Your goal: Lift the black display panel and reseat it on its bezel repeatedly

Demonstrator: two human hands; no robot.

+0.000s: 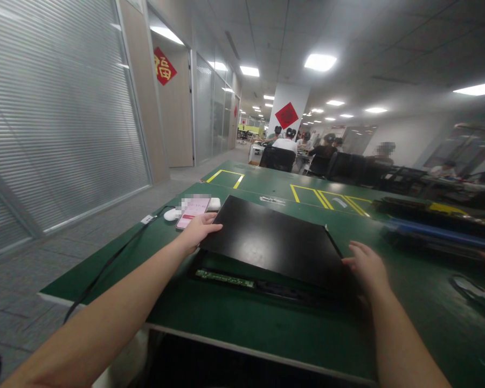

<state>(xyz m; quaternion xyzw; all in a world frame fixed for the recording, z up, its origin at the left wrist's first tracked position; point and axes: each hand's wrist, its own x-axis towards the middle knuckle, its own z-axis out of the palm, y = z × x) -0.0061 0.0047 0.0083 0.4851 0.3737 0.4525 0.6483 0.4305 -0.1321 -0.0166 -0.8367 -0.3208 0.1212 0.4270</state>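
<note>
We have the flat black panel [267,237] between our two hands, over the green desk [242,318], its glossy face toward us. Our left hand [200,231] pinches the panel's left edge, thumb on top. Our right hand [367,267] meets its right edge with the fingertips, the index finger lifted away; the hidden side keeps us from telling whether it truly pinches. The panel's near right corner is dark, so we cannot say whether it touches the desk.

Just on our side of the panel lies a green circuit strip [225,278] in a long dark bar [286,291]. Left of the panel, near our left hand, we see a phone [193,212], a rounded white object [171,215] and a black cable [117,256]. Beyond the panel are a small pale piece [272,200] and yellow tape outlines [295,194]; well to its right, a blurred blue item [444,231].
</note>
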